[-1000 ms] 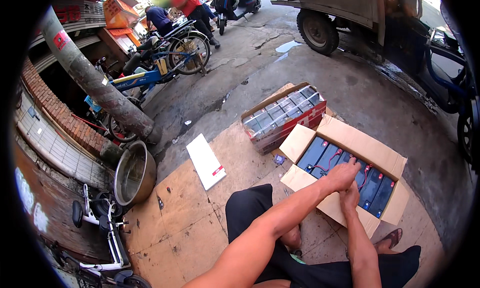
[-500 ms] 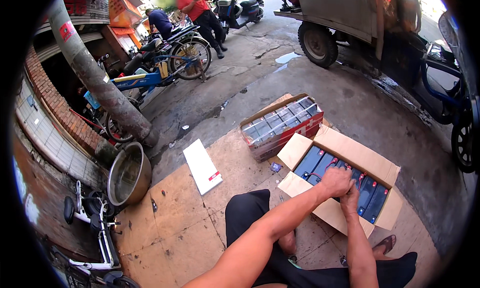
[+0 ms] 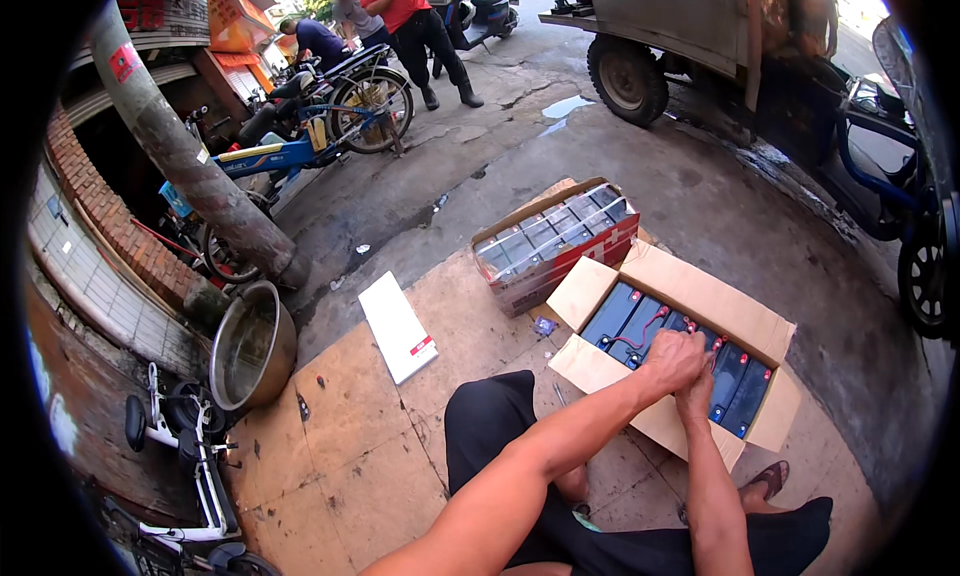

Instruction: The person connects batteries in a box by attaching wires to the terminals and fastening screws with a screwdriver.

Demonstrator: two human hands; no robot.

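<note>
An open cardboard box holds a row of dark blue batteries with red-capped terminals. A red wire curves over the batteries on the left side of the row. Over the middle of the row, my left hand is closed, its fingers bent down toward the terminals. Close against it from below, my right hand is also closed, fingertips pinched together. Red wire shows just beyond the fingers, but what each hand grips is hidden between them.
Behind the open box stands a red-sided carton of strapped grey batteries. A white flat box lies on the tiles, left of it a metal basin. A pole, a blue bicycle and a truck wheel stand farther off.
Both hands stay together over the batteries and have shifted only slightly. The view has moved a little. In the background, the person in red has stepped, and another person shows beside them.
</note>
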